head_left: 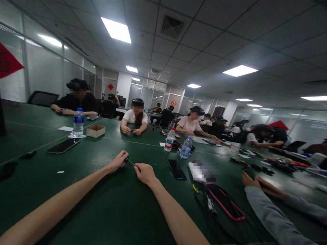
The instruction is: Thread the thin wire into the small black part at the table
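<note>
Both my arms reach forward over a dark green table [107, 204]. My left hand [118, 162] is closed round a small black object [126, 158]. My right hand [144, 173] is closed on a thin tool [133, 164] whose tip points at that black object. The two hands sit a few centimetres apart, resting on the table top. What the small black object is cannot be made out.
A black phone [176, 169] lies right of my hands, another phone [63, 146] far left. Water bottles [78, 123] [169, 139] [186, 147] and a small cardboard box [95, 130] stand beyond. A co-worker's grey-sleeved arm [270, 207] and a pink-edged pouch [224, 201] lie at right. Several people sit around the table.
</note>
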A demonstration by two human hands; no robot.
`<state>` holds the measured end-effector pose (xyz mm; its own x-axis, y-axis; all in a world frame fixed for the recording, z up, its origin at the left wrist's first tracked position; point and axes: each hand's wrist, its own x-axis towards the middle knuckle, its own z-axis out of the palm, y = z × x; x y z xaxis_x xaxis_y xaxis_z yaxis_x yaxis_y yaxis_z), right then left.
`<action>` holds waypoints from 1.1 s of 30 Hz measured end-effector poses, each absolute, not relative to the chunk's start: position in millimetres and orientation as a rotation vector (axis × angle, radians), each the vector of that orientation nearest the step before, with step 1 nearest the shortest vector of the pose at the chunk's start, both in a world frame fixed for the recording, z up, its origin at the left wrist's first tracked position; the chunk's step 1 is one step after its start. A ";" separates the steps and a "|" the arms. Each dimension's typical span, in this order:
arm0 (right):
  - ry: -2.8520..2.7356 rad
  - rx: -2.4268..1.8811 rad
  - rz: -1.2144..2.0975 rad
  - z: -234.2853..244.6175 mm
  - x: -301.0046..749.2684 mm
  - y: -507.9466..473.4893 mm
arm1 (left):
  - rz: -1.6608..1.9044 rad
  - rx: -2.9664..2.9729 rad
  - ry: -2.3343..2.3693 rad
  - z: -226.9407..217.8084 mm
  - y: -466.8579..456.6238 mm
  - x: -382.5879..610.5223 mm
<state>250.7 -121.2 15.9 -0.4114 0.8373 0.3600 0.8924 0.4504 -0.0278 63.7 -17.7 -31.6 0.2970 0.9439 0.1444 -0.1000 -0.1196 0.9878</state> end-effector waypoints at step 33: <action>-2.391 -1.523 -0.240 19.3 246.8 -120.2 | 1.062 1.522 0.903 -9.4 -38.1 64.2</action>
<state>246.8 -120.2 19.3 -0.3959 0.8553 0.3342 0.9047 0.4256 -0.0177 64.2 -38.1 -9.4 0.3278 0.9287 0.1737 0.0227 -0.1915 0.9812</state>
